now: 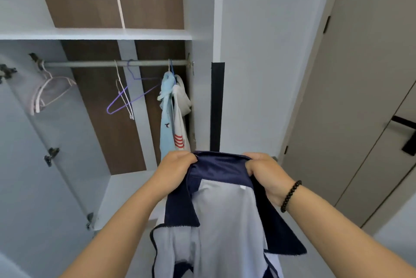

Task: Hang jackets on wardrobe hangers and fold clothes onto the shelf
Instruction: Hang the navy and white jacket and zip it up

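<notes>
A navy and white jacket (225, 214) hangs in front of me, inner side facing me. My left hand (174, 169) grips the left end of its navy collar and my right hand (267, 174) grips the right end, holding it up below the wardrobe rail (101, 63). On the rail hang an empty purple hanger (132, 95), an empty white hanger (123, 95) and, at the left, a pale pink hanger (51, 91). At the rail's right end hang a light blue garment (166, 120) and a white garment (181, 106).
A white shelf (94, 34) runs above the rail. The open wardrobe door (33, 142) stands at the left with hinges. A lower white shelf (126, 192) lies behind my left forearm. A beige room door (364, 97) with a black handle is at the right.
</notes>
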